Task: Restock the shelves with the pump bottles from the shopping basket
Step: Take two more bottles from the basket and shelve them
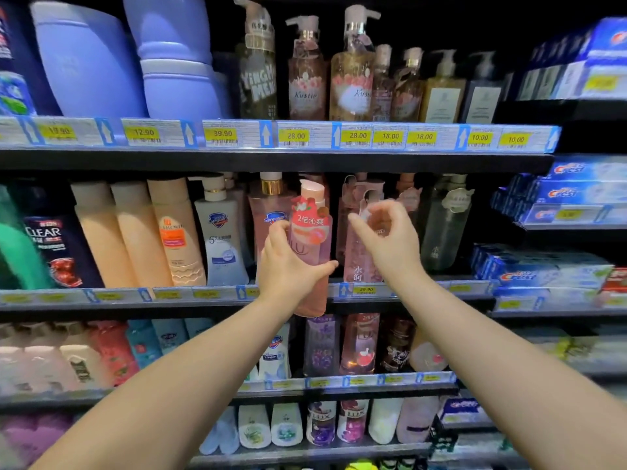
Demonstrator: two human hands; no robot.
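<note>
My left hand [288, 266] grips a pink pump bottle [314, 239] with a red label, held upright in front of the middle shelf [203, 295]. Its base hangs just below the shelf's front edge. My right hand [386, 239] is raised to the right of that bottle, fingers loosely curled and holding nothing, in front of a pale pink bottle [356, 262] standing on the shelf. A pink bottle with a gold collar [268, 212] stands just behind my left hand. The shopping basket is out of view.
Rows of bottles fill the upper shelf [271, 137], the middle shelf and the lower shelf [339, 381]. Blue toothpaste boxes [543, 269] are stacked on the right. A dark gap lies on the middle shelf between the two pink bottles.
</note>
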